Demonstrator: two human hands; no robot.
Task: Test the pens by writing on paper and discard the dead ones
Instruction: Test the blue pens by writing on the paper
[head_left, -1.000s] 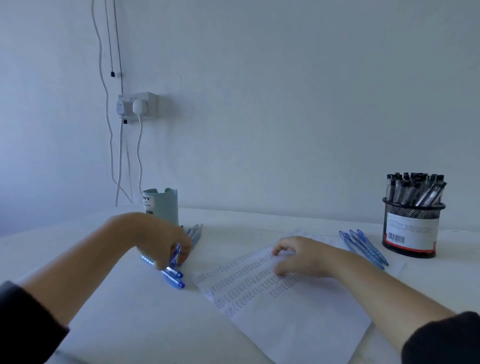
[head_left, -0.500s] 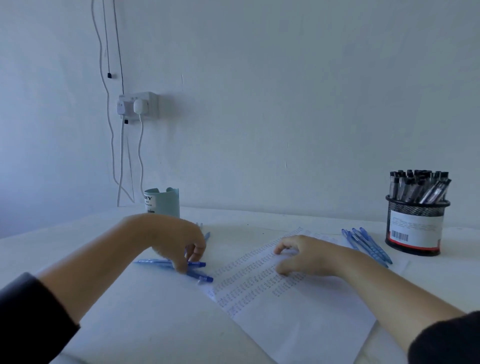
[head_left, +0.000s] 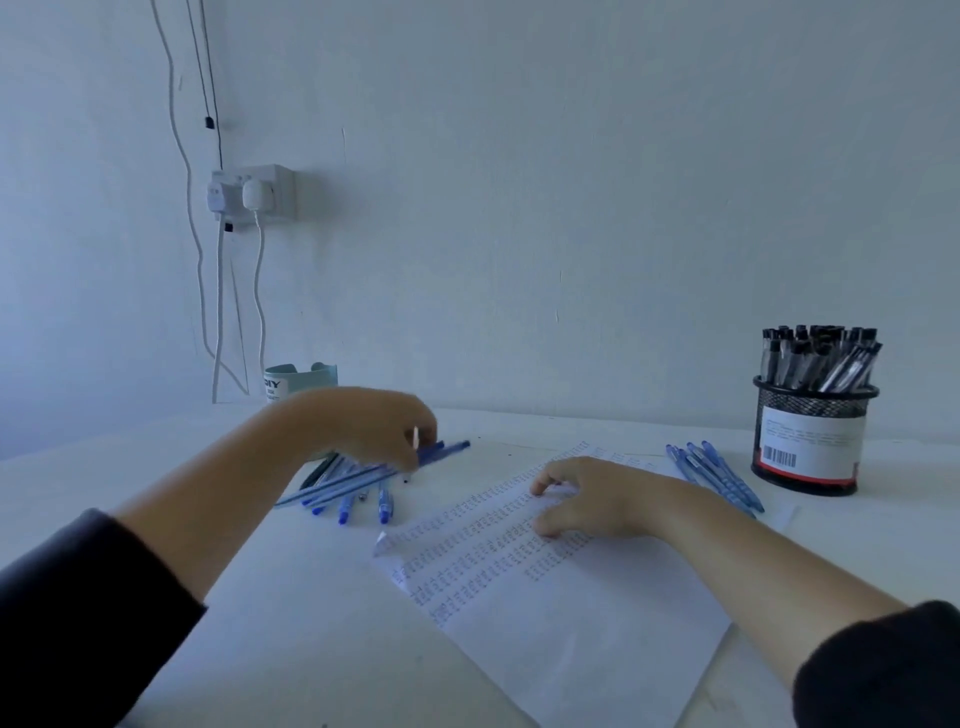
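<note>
A white sheet of paper (head_left: 561, 618) covered with rows of blue scribbles lies at the table's middle. My right hand (head_left: 587, 499) rests on its upper part, fingers loosely spread and pressing it down. My left hand (head_left: 374, 426) pinches two blue pens (head_left: 363, 475) and holds them slanted just above a loose pile of blue pens (head_left: 358, 501) on the table. Several more blue pens (head_left: 719, 478) lie on the paper's far right corner.
A black mesh holder (head_left: 810, 441) full of black-capped pens stands at the far right. A pale teal cup (head_left: 301, 379) sits behind my left hand near the wall. A wall socket (head_left: 254, 195) with cables hangs above it.
My left hand has moved right and slightly up from the pile, lifting blue pens off the table. My right hand has stayed on the paper.
</note>
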